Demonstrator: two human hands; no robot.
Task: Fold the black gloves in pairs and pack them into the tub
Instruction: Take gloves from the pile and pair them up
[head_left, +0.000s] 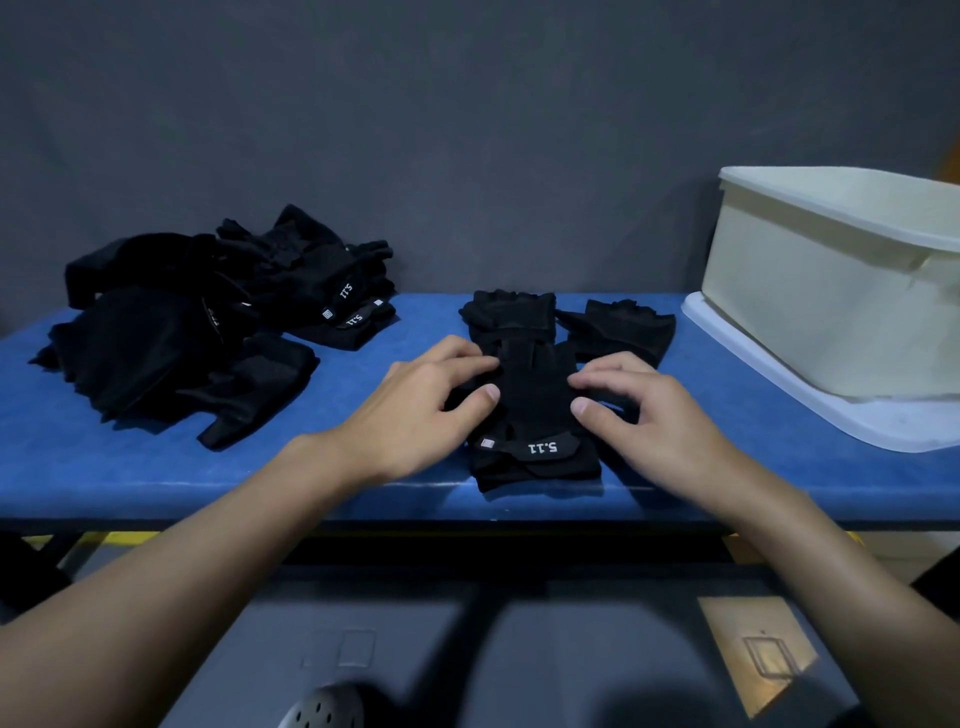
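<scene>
A black fingerless glove (532, 410) with white "5.11" lettering lies on top of a second one near the front edge of the blue table (156, 467). My left hand (431, 400) pinches its left side between thumb and fingers. My right hand (639, 415) pinches its right side the same way. Another black glove (621, 327) lies flat just behind and to the right. At the back left, several loose black gloves sit in a pile (208, 322). The cream tub (831, 291) stands at the right, tilted, and its inside is hidden.
The tub rests on a white lid (779, 400) at the table's right end. A dark grey wall runs close behind the table. Below the front edge are the grey floor and a perforated shoe (324, 709).
</scene>
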